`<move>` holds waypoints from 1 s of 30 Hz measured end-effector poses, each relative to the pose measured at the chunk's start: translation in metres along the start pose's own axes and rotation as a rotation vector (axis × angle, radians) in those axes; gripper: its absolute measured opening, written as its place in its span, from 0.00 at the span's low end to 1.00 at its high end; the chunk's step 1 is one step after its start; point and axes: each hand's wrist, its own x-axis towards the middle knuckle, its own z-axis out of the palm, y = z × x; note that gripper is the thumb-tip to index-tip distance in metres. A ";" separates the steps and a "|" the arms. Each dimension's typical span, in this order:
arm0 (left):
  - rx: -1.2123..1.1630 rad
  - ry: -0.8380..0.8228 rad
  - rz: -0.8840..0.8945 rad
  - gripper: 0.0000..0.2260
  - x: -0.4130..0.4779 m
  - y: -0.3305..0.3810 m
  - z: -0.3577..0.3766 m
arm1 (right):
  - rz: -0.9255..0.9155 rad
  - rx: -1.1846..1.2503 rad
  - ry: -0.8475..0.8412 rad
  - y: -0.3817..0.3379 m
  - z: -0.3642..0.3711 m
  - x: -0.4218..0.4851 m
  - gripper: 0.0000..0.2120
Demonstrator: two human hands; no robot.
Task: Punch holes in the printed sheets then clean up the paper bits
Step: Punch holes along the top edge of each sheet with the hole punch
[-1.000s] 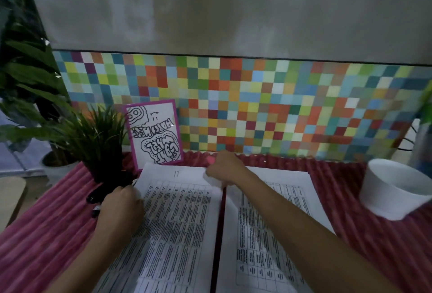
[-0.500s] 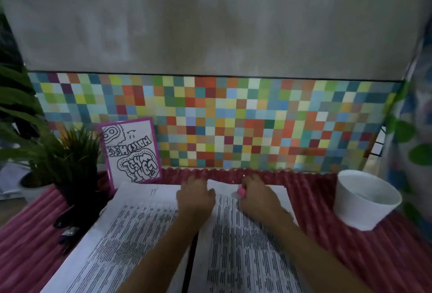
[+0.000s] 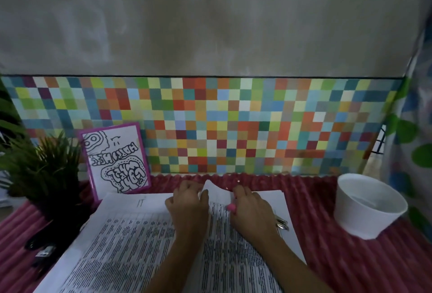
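Looking down across the pink-covered tabletop, I am seeing the printed sheets lying in two stacks side by side. Their long axis is running away from me toward the checkered wall panel, with the short far edges nearest that panel. A white bowl is sitting well apart to the right, and a potted plant and a purple-bordered card are standing at the far left. Both arms are lying up the middle to the far edge of the right stack. The left grip is pinching the raised far edge of one lifted sheet, its thumb lying against the paper. The right grip is curling at the same edge just beside it, and I cannot tell whether it is grasping paper or only pressing the stack down. So the lifted sheet is standing between the two grips, touching the left one. I am judging that the coming move is turning on peeling it back along that long axis toward me, with the left grip leading. A dark tool, too dim to identify, is lying at the left edge, nearer the left grip. Some metal rings are lying on the stack just right of the right grip. No punched holes or paper bits are showing.
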 end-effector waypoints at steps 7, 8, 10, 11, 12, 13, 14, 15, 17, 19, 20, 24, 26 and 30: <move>-0.115 0.030 0.130 0.04 0.000 -0.007 -0.002 | 0.001 0.007 0.010 0.000 -0.002 -0.001 0.15; -0.111 0.032 0.125 0.04 0.000 -0.008 -0.001 | 0.002 0.008 0.009 -0.001 -0.003 -0.001 0.14; -0.105 0.034 0.117 0.04 0.000 -0.008 -0.001 | 0.002 0.000 0.001 -0.002 -0.005 -0.002 0.14; -0.103 0.028 0.115 0.04 0.000 -0.008 -0.001 | 0.005 -0.006 -0.005 -0.003 -0.006 -0.002 0.14; -0.103 0.017 0.117 0.03 0.000 -0.008 -0.001 | 0.007 -0.013 -0.011 -0.003 -0.007 -0.002 0.14; -0.104 0.010 0.122 0.03 -0.001 -0.007 -0.002 | 0.006 -0.022 -0.014 -0.004 -0.008 -0.003 0.14; -0.107 0.008 0.130 0.03 -0.001 -0.006 -0.003 | 0.005 -0.027 -0.015 -0.004 -0.008 -0.003 0.13; -0.111 0.007 0.141 0.03 -0.001 -0.006 -0.004 | 0.005 -0.029 -0.018 -0.004 -0.009 -0.003 0.13; -0.125 0.006 0.164 0.04 -0.001 -0.005 -0.005 | 0.007 -0.026 -0.028 -0.005 -0.011 -0.004 0.12; -0.182 0.000 0.145 0.06 -0.002 -0.003 -0.007 | 0.011 -0.030 -0.042 -0.006 -0.013 -0.004 0.12; -0.219 -0.009 0.121 0.06 -0.002 -0.002 -0.006 | 0.011 -0.023 -0.048 -0.006 -0.014 -0.003 0.12; -0.330 -0.052 0.088 0.07 -0.002 0.000 -0.006 | -0.046 0.085 -0.053 -0.010 -0.021 0.001 0.19; -0.419 -0.060 0.056 0.06 0.000 0.002 -0.008 | -0.106 0.172 -0.060 -0.015 -0.026 0.002 0.29; -0.498 -0.037 0.022 0.07 0.003 0.002 -0.009 | -0.174 0.265 -0.084 -0.020 -0.028 0.005 0.32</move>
